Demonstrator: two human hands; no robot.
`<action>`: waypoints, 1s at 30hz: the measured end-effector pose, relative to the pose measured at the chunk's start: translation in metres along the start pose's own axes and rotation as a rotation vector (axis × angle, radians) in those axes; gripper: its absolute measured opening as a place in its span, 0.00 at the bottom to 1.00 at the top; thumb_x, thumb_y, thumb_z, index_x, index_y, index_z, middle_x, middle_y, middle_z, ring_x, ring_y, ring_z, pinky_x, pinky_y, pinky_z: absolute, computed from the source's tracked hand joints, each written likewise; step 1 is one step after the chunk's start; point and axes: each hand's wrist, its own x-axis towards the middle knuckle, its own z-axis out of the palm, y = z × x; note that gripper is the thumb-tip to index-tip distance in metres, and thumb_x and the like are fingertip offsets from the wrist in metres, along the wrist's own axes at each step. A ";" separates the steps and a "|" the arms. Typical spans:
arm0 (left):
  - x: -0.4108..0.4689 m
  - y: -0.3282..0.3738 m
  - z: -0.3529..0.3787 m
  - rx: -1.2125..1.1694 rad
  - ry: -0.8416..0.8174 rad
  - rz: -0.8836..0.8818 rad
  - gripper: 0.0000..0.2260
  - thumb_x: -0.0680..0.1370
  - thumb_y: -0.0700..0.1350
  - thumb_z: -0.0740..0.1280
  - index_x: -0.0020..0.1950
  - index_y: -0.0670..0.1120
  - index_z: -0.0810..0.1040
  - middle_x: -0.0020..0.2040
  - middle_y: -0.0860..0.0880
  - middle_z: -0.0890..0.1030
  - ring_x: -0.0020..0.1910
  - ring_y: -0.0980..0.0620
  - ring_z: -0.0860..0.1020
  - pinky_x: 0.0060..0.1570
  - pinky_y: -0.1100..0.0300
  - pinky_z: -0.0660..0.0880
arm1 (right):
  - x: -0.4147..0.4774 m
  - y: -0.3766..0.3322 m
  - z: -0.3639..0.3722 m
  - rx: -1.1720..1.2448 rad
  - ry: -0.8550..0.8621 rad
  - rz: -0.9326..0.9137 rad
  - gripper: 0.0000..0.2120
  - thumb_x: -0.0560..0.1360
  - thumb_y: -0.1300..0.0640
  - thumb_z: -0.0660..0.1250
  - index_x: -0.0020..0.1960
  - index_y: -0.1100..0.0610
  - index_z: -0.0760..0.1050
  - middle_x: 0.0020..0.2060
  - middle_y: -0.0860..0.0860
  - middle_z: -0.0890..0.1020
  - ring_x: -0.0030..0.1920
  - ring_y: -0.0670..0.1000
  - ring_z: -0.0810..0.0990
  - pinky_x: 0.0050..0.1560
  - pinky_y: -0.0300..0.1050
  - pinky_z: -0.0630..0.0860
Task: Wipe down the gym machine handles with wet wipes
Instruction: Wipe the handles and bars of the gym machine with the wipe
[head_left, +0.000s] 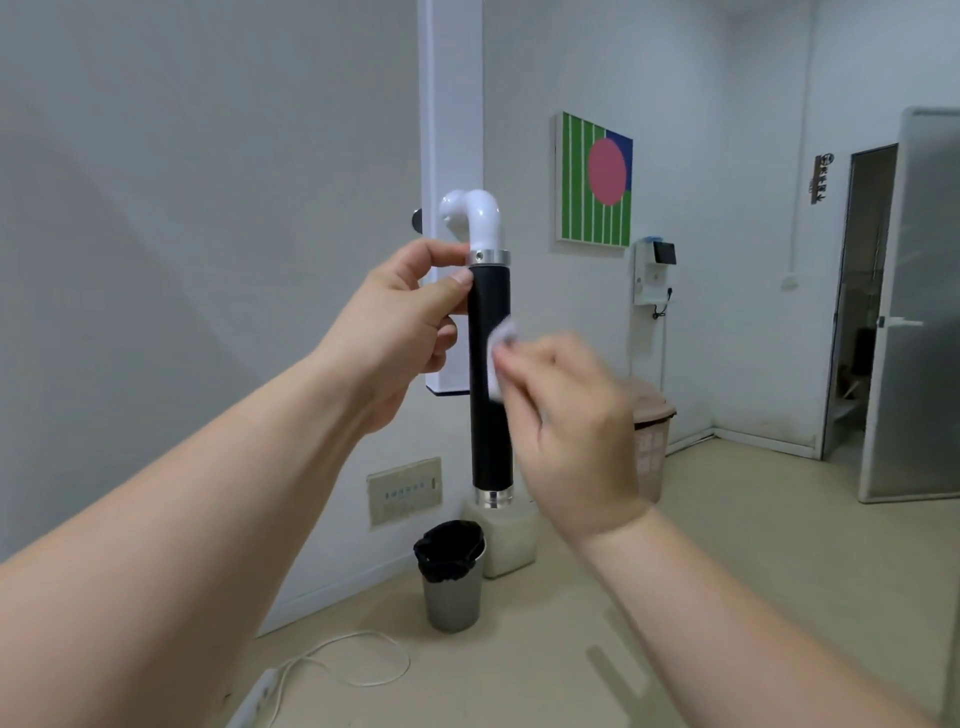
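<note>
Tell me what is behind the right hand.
A brown lidded bin stands behind the right hand, by the wall; the hand covers its left side, so that part cannot be seen. The hand holds a white wipe to the black handle.

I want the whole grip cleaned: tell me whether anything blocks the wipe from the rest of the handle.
Only the left hand, pinching the black handle at its top, just under the metal collar. The right hand holds the wet wipe at mid-handle; below it nothing visible blocks the way to the lower cap.
</note>
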 end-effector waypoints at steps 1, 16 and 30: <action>0.001 0.000 -0.001 0.007 0.001 0.001 0.08 0.83 0.44 0.64 0.49 0.55 0.80 0.41 0.50 0.81 0.30 0.52 0.63 0.31 0.60 0.59 | -0.024 -0.002 -0.003 0.008 -0.023 0.002 0.07 0.77 0.69 0.70 0.54 0.66 0.84 0.38 0.55 0.80 0.39 0.57 0.78 0.44 0.50 0.76; 0.022 0.002 -0.007 -0.061 -0.143 -0.107 0.04 0.80 0.45 0.68 0.49 0.55 0.79 0.35 0.44 0.71 0.32 0.49 0.59 0.34 0.54 0.55 | -0.003 -0.004 -0.010 -0.092 -0.114 0.087 0.12 0.76 0.71 0.71 0.59 0.67 0.82 0.47 0.57 0.81 0.41 0.62 0.80 0.45 0.54 0.76; -0.010 0.076 0.016 0.063 0.072 -0.668 0.14 0.82 0.42 0.65 0.63 0.60 0.77 0.48 0.55 0.84 0.36 0.55 0.76 0.38 0.60 0.72 | 0.073 -0.045 -0.069 -0.012 -0.521 0.960 0.10 0.74 0.69 0.68 0.47 0.56 0.82 0.46 0.46 0.75 0.46 0.40 0.77 0.47 0.31 0.73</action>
